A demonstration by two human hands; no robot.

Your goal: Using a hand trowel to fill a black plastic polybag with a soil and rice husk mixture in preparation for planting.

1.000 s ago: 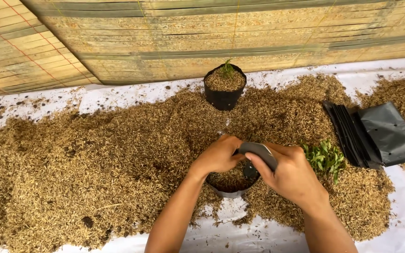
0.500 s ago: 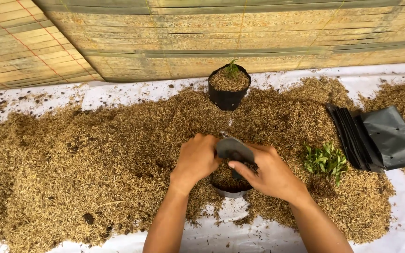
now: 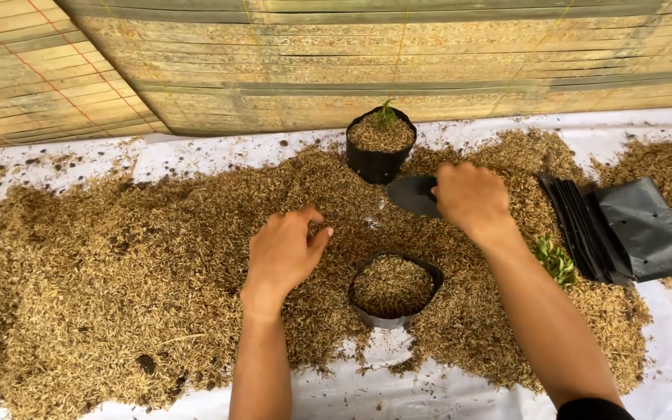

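Observation:
A black grow bag [image 3: 395, 289], partly filled with husk mix, stands open in the husk pile in front of me. My left hand [image 3: 285, 253] rests on the husks just left of it, fingers curled loosely, holding nothing I can make out. My right hand [image 3: 470, 196] is further back and grips a black scoop-like piece [image 3: 412, 194], which hovers over the husks. Behind the scoop stands a second black grow bag [image 3: 379, 145], filled and with a small green seedling in it.
Brown husk mix [image 3: 118, 264] covers a white sheet [image 3: 398, 393]. A stack of flat black empty bags [image 3: 624, 229] lies at the right. A small bunch of green seedlings [image 3: 555, 260] lies beside my right forearm. A bamboo mat wall [image 3: 351, 62] closes off the back.
Both hands have left the near bag. My right hand moved back and right with the black scoop; my left hand slid left onto the husks. The bag now stands uncovered.

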